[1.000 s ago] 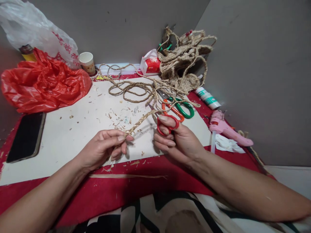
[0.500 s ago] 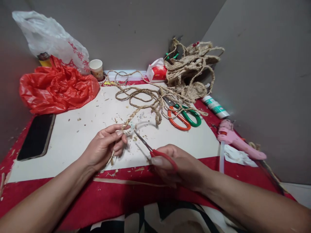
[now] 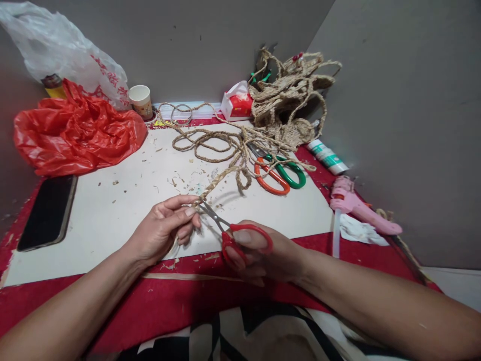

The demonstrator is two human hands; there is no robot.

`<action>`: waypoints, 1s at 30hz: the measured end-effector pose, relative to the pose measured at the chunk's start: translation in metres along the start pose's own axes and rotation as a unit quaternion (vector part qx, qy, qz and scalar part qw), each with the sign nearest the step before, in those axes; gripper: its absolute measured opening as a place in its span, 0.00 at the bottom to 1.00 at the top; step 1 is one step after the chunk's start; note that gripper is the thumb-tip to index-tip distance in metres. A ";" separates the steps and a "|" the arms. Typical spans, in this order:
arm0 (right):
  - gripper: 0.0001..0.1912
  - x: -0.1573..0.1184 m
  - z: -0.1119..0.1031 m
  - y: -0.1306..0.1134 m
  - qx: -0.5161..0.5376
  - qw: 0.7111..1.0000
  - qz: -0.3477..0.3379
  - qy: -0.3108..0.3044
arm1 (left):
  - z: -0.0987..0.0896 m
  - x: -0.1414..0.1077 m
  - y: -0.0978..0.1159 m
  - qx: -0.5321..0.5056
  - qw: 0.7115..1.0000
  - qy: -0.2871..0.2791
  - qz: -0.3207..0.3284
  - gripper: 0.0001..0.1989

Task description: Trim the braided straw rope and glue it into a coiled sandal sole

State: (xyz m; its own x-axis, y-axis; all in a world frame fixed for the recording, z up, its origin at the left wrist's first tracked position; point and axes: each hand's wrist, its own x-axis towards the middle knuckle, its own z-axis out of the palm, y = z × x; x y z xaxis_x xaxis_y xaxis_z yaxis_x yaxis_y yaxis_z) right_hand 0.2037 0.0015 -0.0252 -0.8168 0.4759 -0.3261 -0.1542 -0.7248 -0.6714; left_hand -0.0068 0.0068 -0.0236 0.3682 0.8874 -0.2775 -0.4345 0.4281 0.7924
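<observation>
Craft workspace (home or workshop, unclear), braided cord (image 3: 219,179), red-handled scissors (image 3: 218,219), pink glue gun (image 3: 355,204), scraps (image 3: 191,161)

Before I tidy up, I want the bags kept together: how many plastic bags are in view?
2: the crumpled red bag just beyond the phone, and the whitish bag with red writing behind it. Others may be hidden.

Black-and-cream patterned clothing (image 3: 244,333) (forearms (image 3: 372,293) bare)

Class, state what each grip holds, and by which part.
Left grip: the braided cord, pinched near its loose end. Right grip: the red-handled scissors, by the handle loops.
</observation>
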 end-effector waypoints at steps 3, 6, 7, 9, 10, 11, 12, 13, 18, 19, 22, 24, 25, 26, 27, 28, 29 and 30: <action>0.25 0.003 -0.001 0.001 0.022 1.000 -0.010 -0.005 | 0.001 0.000 -0.001 0.005 1.000 0.004 -0.007 0.08; 0.25 0.004 -0.001 0.002 0.024 0.999 -0.024 0.001 | 0.001 0.000 -0.002 0.001 1.000 0.006 -0.010 0.08; 0.25 0.004 0.000 0.002 0.023 0.999 -0.027 0.004 | 0.001 0.000 -0.002 -0.003 1.000 0.007 -0.010 0.07; 0.24 0.003 0.002 0.002 0.025 0.999 -0.032 0.014 | 0.000 0.000 -0.002 -0.010 1.000 0.008 -0.010 0.07; 0.24 0.003 0.002 0.002 0.027 0.999 -0.035 0.021 | 0.000 0.000 -0.002 -0.012 1.000 0.008 -0.009 0.07; 0.24 0.002 0.003 0.002 0.028 0.999 -0.036 0.029 | 0.000 0.000 -0.002 -0.013 1.000 0.008 -0.008 0.07; 0.24 0.002 0.004 0.002 0.028 0.998 -0.038 0.038 | 0.001 0.000 -0.002 -0.013 1.000 0.010 -0.007 0.07; 0.24 0.001 0.005 0.002 0.025 0.998 -0.042 0.048 | 0.001 0.000 -0.002 -0.012 1.000 0.012 -0.007 0.07; 0.24 -0.002 0.005 0.003 -0.014 0.995 -0.070 0.070 | 0.002 0.000 0.000 -0.001 1.000 0.016 -0.005 0.07; 0.24 -0.002 0.005 0.003 -0.022 0.994 -0.081 0.072 | 0.002 0.000 0.001 0.002 1.000 0.016 -0.004 0.08; 0.25 -0.002 0.005 0.003 -0.043 0.987 -0.125 0.094 | 0.002 0.000 0.004 0.002 1.000 0.024 -0.001 0.08; 0.24 -0.002 0.004 0.002 -0.063 0.981 -0.137 0.120 | 0.003 0.000 0.006 -0.004 1.000 0.028 -0.001 0.09; 0.24 -0.002 0.003 0.002 -0.078 0.979 -0.134 0.131 | 0.003 0.000 0.007 -0.007 1.000 0.029 -0.001 0.09; 0.24 -0.001 0.002 0.001 -0.099 0.977 -0.128 0.137 | 0.003 0.000 0.008 -0.008 1.000 0.029 -0.001 0.10; 0.24 -0.001 0.001 0.001 -0.125 0.975 -0.119 0.141 | 0.003 0.000 0.008 -0.008 1.000 0.028 -0.002 0.10; 0.25 -0.001 -0.001 0.001 -0.153 0.971 -0.111 0.144 | 0.003 0.000 0.008 -0.005 1.000 0.024 -0.003 0.09; 0.25 0.000 -0.001 0.000 -0.178 0.967 -0.105 0.145 | 0.003 0.000 0.008 -0.002 1.000 0.019 -0.003 0.09; 0.25 0.000 -0.002 -0.001 -0.200 0.963 -0.104 0.146 | 0.003 -0.001 0.008 0.004 1.000 0.012 -0.004 0.08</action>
State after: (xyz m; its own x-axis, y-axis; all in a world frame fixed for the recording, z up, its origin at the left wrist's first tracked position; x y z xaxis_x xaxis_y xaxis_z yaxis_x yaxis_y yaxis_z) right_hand 0.2053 0.0027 -0.0260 -0.5903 0.7529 -0.2909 -0.0241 -0.3766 -0.9261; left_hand -0.0080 0.0089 -0.0158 0.3525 0.8876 -0.2964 -0.4254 0.4341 0.7941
